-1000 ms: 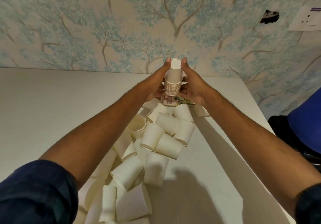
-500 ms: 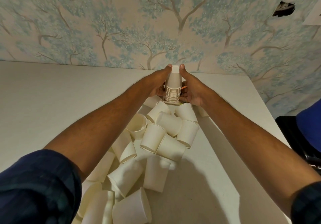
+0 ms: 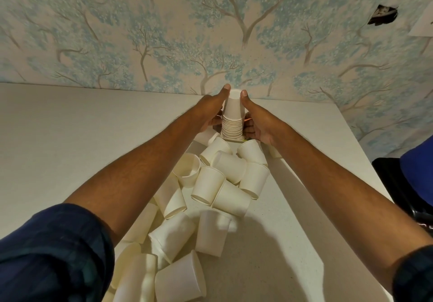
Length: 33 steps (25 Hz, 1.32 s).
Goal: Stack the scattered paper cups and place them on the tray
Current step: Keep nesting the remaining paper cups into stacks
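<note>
An upside-down stack of white paper cups (image 3: 232,119) stands at the far middle of the table, its base on a tray (image 3: 241,139) that is almost wholly hidden by the stack and my hands. My left hand (image 3: 212,112) grips the stack from the left, thumb up along the top cup. My right hand (image 3: 257,119) grips it from the right the same way. Several loose paper cups (image 3: 230,177) lie tumbled on their sides in a heap between my forearms, running toward the near edge.
The white table (image 3: 70,149) meets a tree-patterned wall behind the stack. Its right edge (image 3: 365,168) drops off beside a dark chair and a blue object (image 3: 419,180) at the far right.
Both hands have lowered the cup stack from above the table down onto the tray. The view has tilted slightly, shifting the cups lower in frame.
</note>
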Motion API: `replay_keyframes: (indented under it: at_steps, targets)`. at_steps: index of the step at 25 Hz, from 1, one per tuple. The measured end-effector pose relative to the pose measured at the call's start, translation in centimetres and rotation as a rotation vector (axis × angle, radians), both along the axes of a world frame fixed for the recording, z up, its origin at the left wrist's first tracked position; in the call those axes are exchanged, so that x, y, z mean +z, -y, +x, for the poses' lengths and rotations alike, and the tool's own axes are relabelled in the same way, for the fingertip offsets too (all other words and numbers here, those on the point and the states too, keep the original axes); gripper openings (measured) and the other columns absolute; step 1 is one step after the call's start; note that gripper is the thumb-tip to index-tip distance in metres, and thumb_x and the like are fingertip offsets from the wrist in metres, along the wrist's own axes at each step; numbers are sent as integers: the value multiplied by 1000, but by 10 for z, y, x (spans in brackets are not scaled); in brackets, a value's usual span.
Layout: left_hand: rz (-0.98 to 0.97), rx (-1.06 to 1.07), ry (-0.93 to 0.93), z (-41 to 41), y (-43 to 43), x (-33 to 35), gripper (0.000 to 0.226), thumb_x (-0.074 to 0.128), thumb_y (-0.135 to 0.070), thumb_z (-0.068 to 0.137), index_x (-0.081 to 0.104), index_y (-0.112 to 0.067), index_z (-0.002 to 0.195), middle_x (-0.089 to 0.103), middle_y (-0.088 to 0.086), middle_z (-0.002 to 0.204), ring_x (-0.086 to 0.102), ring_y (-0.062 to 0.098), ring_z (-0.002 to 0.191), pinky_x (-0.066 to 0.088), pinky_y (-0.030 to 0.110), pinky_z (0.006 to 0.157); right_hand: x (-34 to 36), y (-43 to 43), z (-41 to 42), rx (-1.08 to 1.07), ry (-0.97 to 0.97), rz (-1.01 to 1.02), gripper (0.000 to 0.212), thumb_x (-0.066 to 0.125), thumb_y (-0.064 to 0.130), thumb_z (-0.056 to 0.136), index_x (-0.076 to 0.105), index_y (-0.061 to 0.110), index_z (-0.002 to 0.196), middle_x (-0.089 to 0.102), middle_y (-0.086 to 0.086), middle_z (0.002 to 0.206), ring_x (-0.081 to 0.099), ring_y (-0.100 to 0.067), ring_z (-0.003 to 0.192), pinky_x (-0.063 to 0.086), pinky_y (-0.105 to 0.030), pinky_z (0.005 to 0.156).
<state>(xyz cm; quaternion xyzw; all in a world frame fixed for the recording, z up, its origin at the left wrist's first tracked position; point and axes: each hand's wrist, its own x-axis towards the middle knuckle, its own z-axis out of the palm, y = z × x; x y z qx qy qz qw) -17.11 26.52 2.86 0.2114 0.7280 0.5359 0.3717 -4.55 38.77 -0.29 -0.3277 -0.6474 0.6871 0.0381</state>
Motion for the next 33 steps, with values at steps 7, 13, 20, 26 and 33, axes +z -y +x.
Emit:
replay_keyframes:
  at_steps: [7,13,20,26,33]
  targets:
    - [14,214,-309,14,35,33,48,52,-60,104,68,-15,106,69,1,105,65,20,96,54,36,85,18,6,25,-161,-53,193,106,47,89,90,40,14,164,51,-16,162,53,-31,146,41,-49,120]
    - [123,212,-379,48,95,50,29,63,-49,100,66,-21,94,69,3,98,64,18,86,53,35,83,26,3,64,-243,1,601,63,46,65,107,66,15,139,67,-7,140,62,-28,125,48,-44,105]
    - [168,225,-240,93,147,42,18,71,-39,97,80,-24,99,79,-7,98,72,14,97,58,37,96,-2,-19,130,324,381,1220,83,87,28,86,49,16,159,53,-8,160,55,-32,140,40,-40,115]
    - [135,203,-218,119,161,30,14,68,-34,97,80,-27,98,80,-7,100,72,17,102,56,33,86,-15,-13,155,315,444,1395,71,84,25,84,57,20,150,64,-7,137,62,-32,122,52,-43,98]
    - [126,111,-270,142,174,18,25,83,-33,90,75,-30,114,75,-8,115,69,12,110,56,26,82,2,0,170,168,214,1084,64,86,20,82,53,20,137,52,-12,129,60,-29,106,56,-42,83]
